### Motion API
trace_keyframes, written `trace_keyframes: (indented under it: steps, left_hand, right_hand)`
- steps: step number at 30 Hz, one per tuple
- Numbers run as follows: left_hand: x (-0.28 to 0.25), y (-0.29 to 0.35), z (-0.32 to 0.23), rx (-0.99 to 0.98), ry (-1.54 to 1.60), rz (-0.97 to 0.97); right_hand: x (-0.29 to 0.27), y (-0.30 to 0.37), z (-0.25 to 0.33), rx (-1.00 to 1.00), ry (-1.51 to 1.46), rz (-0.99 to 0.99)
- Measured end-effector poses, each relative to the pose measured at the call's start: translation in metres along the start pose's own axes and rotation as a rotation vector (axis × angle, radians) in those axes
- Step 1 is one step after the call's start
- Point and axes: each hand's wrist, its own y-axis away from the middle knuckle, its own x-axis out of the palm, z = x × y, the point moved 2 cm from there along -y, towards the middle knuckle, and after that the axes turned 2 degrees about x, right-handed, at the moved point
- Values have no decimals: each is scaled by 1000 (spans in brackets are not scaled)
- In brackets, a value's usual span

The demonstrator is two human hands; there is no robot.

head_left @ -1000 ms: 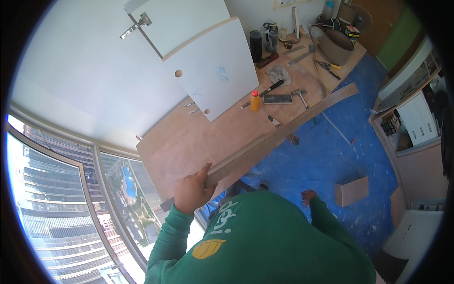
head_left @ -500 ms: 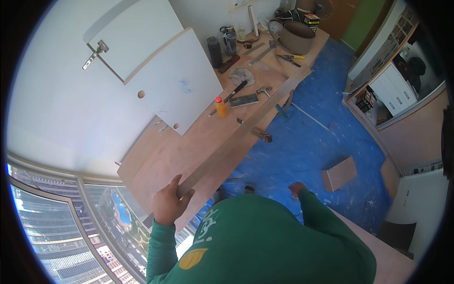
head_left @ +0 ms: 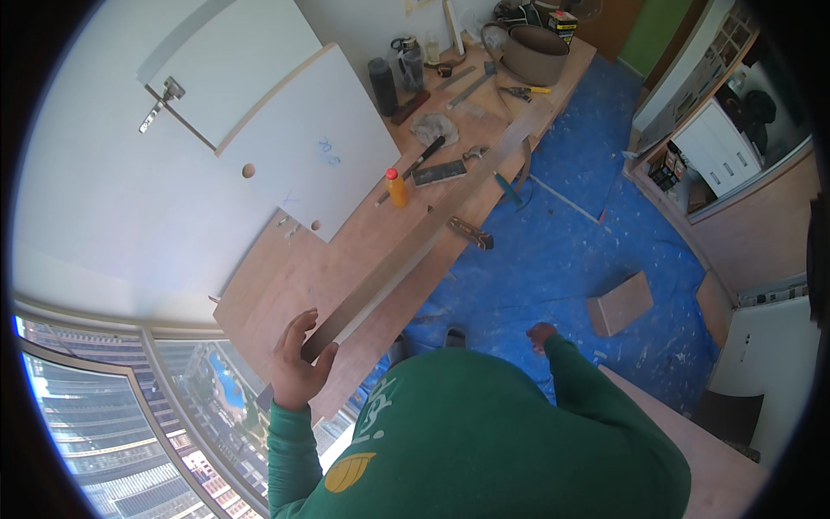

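Observation:
My left hand (head_left: 296,362) grips the near end of a long, flat grey-brown strip (head_left: 413,235), thumb on one side and fingers on the other. The strip runs diagonally over the wooden tabletop (head_left: 285,285) to its far right. Hanging over the blue-covered floor, my right hand (head_left: 540,336) has loosely curled fingers, and nothing shows in it. Beside the strip are a dark-handled cutting tool (head_left: 472,232), partly under it, a sanding block (head_left: 439,173), a small orange bottle with a red cap (head_left: 396,188) and a partly covered hammer (head_left: 475,153).
A white panel (head_left: 333,138) leans at the table's left. Farther back are dark bottles (head_left: 383,86), pliers (head_left: 526,92) and a roll of brown edging (head_left: 534,54). A box-shaped wooden block (head_left: 621,304) rests on the blue floor sheet (head_left: 519,277). Windows line the lower left.
My left hand has shifted slightly left, and the strip has turned, so its lighter edge shows more. My right hand stays low at my side.

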Motion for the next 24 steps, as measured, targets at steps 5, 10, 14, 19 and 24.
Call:
trace_keyframes:
  steps: [5, 10, 14, 19, 24]
  left_hand:
    - [-12, 0, 20, 82, 140, -200]
    - [-14, 7, 27, -64, 189, -283]
    - [-11, 5, 38, -78, 239, -343]
    - [-18, 3, 39, -204, 174, -227]
    - [-14, -9, 38, -65, 227, -302]
  right_hand:
    - [4, -1, 0, 60, -79, 4]
    - [4, 7, 5, -68, -38, -27]
    - [9, 16, 3, 53, -246, -38]
    - [8, 14, -8, 75, -315, 26]
    - [5, 16, -5, 60, -246, 24]
